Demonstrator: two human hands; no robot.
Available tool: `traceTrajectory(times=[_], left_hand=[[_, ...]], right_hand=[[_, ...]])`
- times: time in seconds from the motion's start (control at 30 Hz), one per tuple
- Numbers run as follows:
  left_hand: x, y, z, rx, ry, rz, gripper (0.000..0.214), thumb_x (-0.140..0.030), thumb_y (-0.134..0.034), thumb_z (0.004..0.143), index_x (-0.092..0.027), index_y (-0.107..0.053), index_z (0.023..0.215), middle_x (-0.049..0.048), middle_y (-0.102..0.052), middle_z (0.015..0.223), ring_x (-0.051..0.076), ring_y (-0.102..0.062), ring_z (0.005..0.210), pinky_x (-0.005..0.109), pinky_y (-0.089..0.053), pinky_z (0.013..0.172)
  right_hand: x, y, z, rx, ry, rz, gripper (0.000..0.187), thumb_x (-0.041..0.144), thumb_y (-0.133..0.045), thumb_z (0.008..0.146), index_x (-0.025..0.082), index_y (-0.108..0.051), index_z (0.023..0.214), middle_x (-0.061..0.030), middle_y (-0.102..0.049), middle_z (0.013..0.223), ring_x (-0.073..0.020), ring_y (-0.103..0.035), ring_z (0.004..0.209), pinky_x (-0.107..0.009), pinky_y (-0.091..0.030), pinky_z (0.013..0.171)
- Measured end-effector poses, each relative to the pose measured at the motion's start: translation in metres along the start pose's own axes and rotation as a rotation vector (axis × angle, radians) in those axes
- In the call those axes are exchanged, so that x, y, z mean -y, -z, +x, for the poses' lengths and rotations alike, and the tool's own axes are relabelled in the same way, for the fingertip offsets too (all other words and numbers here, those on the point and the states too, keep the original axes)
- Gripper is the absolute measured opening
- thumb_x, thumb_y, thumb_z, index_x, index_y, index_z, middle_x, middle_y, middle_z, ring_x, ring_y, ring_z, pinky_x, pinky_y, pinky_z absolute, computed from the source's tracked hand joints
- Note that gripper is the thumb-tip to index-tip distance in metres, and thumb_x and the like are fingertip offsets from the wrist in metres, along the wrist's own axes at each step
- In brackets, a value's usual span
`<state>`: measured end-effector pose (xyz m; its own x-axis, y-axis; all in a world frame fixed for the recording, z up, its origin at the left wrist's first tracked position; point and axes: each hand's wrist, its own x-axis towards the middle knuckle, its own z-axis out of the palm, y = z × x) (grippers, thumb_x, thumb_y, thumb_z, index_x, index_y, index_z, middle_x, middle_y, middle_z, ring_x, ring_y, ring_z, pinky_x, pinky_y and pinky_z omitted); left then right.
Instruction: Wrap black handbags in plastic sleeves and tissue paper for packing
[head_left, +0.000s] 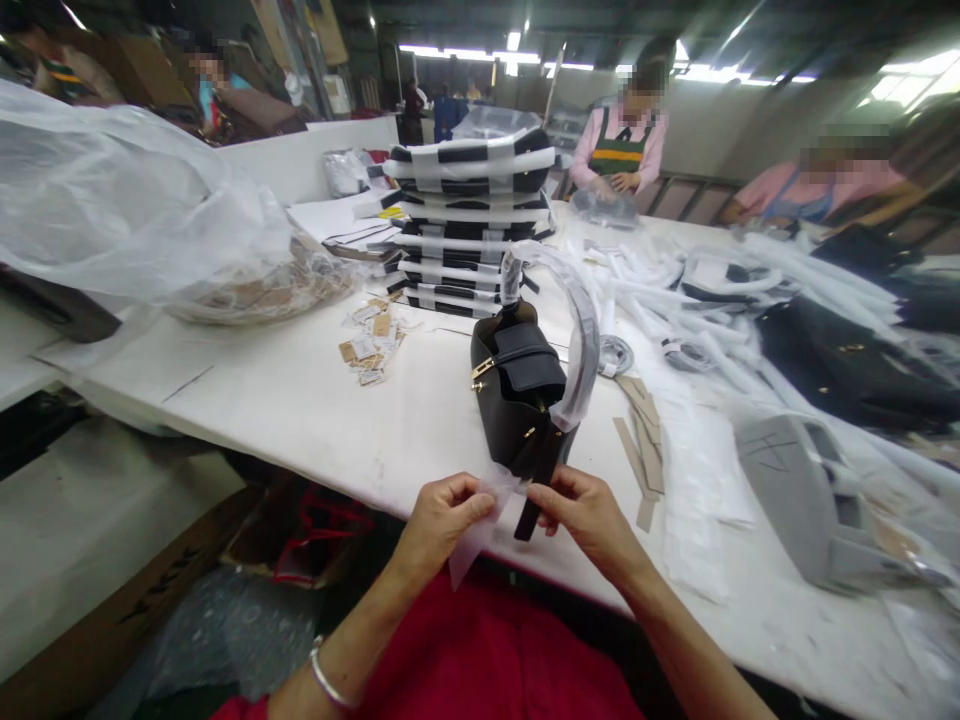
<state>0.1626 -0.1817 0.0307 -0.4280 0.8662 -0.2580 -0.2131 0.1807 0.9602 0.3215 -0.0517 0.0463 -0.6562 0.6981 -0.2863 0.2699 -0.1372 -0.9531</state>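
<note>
A black handbag (504, 425) with gold fittings stands on the table in front of me, its arched handle (583, 345) wrapped in whitish film. My left hand (448, 515) pinches a thin translucent sheet (471, 553) between thumb and fingers, just below the bag. Beside it, my right hand (592, 508) is closed on a dark strap (531, 512) that hangs down from the near side of the bag. The sheet reaches across toward the right fingertips; whether they touch it too I cannot tell.
Behind the bag rises a stack of wrapped black bags (472, 215). Small tags (373, 345) lie to its left, near a large plastic bag (142, 210). Brown strips (641, 445), white wrapping and a grey tape dispenser (787, 500) fill the right. Co-workers (619, 150) work across the table.
</note>
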Motion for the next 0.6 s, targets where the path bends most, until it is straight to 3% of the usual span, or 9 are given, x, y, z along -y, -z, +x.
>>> traceTrajectory(times=[0.13,0.27,0.47,0.6], left_hand=[[0.002,0.010,-0.001,-0.038,-0.037,0.072,0.022,-0.036,-0.069,0.073,-0.015,-0.071,0.072,0.0010,-0.068,0.068,0.015,-0.057,0.066,0.024,-0.041,0.064],[0.007,0.017,-0.005,-0.050,-0.066,0.163,0.019,-0.034,-0.068,0.074,-0.016,-0.074,0.072,0.0008,-0.067,0.066,0.015,-0.057,0.066,0.024,-0.041,0.064],[0.015,0.021,-0.009,-0.013,-0.160,0.262,0.018,-0.034,-0.068,0.076,-0.018,-0.074,0.070,0.0009,-0.068,0.067,0.015,-0.058,0.065,0.025,-0.043,0.066],[0.015,0.022,-0.011,0.009,-0.211,0.304,0.018,-0.034,-0.068,0.078,-0.018,-0.075,0.073,0.0019,-0.069,0.069,0.017,-0.060,0.068,0.025,-0.044,0.068]], right_hand=[[0.014,-0.001,-0.013,0.131,-0.045,0.385,0.034,0.045,-0.081,0.072,0.016,-0.064,0.078,-0.0001,-0.067,0.067,-0.0099,-0.058,0.047,-0.022,-0.049,0.047],[0.028,-0.008,-0.021,0.033,0.009,0.663,0.029,0.037,-0.085,0.070,0.017,-0.069,0.084,-0.0003,-0.070,0.075,-0.0079,-0.061,0.053,-0.019,-0.053,0.051],[0.033,-0.017,-0.016,-0.105,0.052,0.702,0.031,0.034,-0.089,0.065,0.017,-0.070,0.085,-0.0031,-0.074,0.083,-0.0102,-0.066,0.059,-0.021,-0.059,0.057],[0.025,-0.018,-0.015,-0.107,0.042,0.632,0.032,0.036,-0.087,0.067,0.017,-0.070,0.088,-0.0044,-0.074,0.083,-0.0115,-0.067,0.061,-0.024,-0.059,0.061]])
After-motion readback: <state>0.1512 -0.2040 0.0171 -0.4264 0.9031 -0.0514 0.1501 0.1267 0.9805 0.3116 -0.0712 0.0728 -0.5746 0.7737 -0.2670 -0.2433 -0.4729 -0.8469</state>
